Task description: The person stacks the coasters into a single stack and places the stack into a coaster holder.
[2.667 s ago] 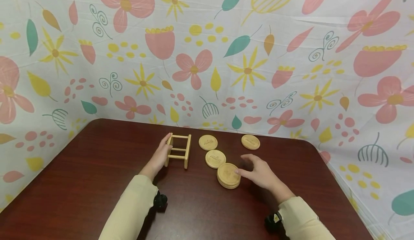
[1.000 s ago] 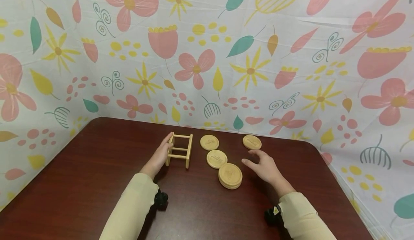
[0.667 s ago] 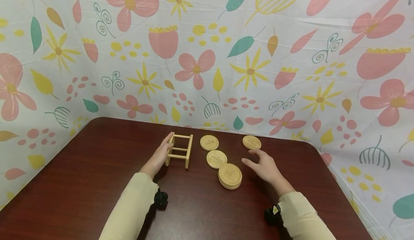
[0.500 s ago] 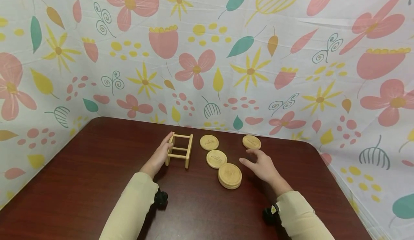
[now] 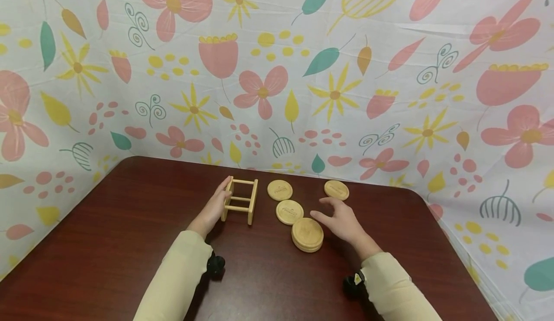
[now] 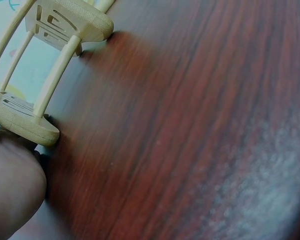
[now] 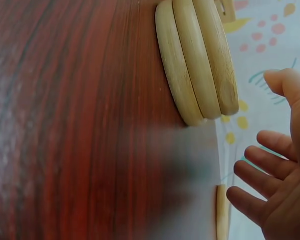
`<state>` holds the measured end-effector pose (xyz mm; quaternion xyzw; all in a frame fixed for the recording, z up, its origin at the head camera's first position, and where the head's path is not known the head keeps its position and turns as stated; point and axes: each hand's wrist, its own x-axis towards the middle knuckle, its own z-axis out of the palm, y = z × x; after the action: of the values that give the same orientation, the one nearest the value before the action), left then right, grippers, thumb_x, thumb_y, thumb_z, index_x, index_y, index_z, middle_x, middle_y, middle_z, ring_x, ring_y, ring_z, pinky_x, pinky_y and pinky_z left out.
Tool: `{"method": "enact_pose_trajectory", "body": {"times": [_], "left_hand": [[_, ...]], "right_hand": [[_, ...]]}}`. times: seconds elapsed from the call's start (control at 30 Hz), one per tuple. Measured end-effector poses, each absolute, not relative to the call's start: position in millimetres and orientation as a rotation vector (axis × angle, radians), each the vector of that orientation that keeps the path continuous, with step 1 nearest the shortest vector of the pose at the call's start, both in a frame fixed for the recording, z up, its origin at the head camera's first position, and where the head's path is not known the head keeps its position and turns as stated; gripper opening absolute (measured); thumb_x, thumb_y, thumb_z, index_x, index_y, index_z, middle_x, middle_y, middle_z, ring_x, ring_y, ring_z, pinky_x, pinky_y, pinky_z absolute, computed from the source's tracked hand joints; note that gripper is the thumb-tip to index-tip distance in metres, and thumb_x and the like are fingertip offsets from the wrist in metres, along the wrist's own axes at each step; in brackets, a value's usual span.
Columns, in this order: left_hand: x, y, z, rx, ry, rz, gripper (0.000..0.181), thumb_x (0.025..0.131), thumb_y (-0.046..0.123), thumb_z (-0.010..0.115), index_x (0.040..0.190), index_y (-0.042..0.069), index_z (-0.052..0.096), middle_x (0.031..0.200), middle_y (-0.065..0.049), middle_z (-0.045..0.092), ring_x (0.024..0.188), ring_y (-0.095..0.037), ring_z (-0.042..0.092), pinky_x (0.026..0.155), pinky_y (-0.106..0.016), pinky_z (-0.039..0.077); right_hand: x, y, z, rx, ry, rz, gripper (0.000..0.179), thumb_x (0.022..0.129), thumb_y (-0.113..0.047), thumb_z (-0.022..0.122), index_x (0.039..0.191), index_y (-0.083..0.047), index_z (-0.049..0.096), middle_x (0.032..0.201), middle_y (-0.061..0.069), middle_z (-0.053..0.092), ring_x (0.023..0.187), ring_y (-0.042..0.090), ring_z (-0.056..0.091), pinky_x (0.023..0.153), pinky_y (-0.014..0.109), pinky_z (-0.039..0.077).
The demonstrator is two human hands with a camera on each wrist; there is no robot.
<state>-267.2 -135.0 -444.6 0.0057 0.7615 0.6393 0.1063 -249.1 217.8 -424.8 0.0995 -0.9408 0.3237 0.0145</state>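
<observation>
My left hand (image 5: 211,212) grips the left side panel of a small wooden coaster holder (image 5: 251,204), which stands on the table. Its rods and slotted panels (image 6: 70,22) show close up in the left wrist view, beside a finger or thumb. Nothing is in my right hand (image 5: 342,221), which hovers just right of a stack of round wooden coasters (image 5: 307,234), thumb and fingers spread apart. Three coasters (image 7: 194,65) make up that stack in the right wrist view. Single coasters lie flat behind it: one touching distance away (image 5: 289,212), one farther back (image 5: 280,190).
Another coaster (image 5: 336,190) lies flat at the back right, beyond my right fingertips. The dark red-brown table (image 5: 130,244) ends at a flower-patterned cloth (image 5: 259,119) hanging along its back and sides. Black wrist cameras sit at both cuffs.
My right hand drew back right from the stack, paused, then moved left again over the last half second. My left hand and the holder have stayed in place, as have the coasters.
</observation>
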Motion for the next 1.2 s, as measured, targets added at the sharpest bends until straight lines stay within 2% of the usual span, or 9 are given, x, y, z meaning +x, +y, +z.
{"method": "enact_pose_trajectory", "body": {"times": [0.53,0.93,1.2], "left_hand": [[-269.0,-134.6,-447.0,0.029,2.231,1.882,0.057,0.099,0.027,0.023,0.153,0.033,0.006,0.161,0.000,-0.003,0.147,-0.031,0.002,0.112,-0.063,0.004],[-267.3,-134.8,-445.0,0.029,2.236,1.868,0.056,0.099,0.027,0.023,0.153,0.034,0.007,0.161,0.000,-0.004,0.147,-0.031,0.001,0.112,-0.063,0.003],[-266.9,-133.9,-444.8,0.034,2.240,1.876,0.057,0.099,0.026,0.023,0.153,0.030,0.007,0.161,-0.001,-0.003,0.147,-0.031,0.003,0.112,-0.063,0.003]], "right_hand": [[-250.9,199.4,-423.6,0.359,-2.935,1.023,0.064,0.082,-0.042,0.069,0.130,-0.002,0.052,0.130,0.016,0.057,0.119,0.033,0.055,0.096,0.049,0.044],[-251.1,186.5,-424.4,0.339,-2.959,1.034,0.073,0.079,-0.049,0.070,0.132,-0.002,0.051,0.131,0.016,0.056,0.119,0.031,0.055,0.096,0.047,0.045],[-250.6,179.2,-422.4,0.313,-2.988,0.998,0.077,0.077,-0.052,0.070,0.133,-0.002,0.050,0.131,0.016,0.056,0.117,0.032,0.055,0.094,0.047,0.046]]}}
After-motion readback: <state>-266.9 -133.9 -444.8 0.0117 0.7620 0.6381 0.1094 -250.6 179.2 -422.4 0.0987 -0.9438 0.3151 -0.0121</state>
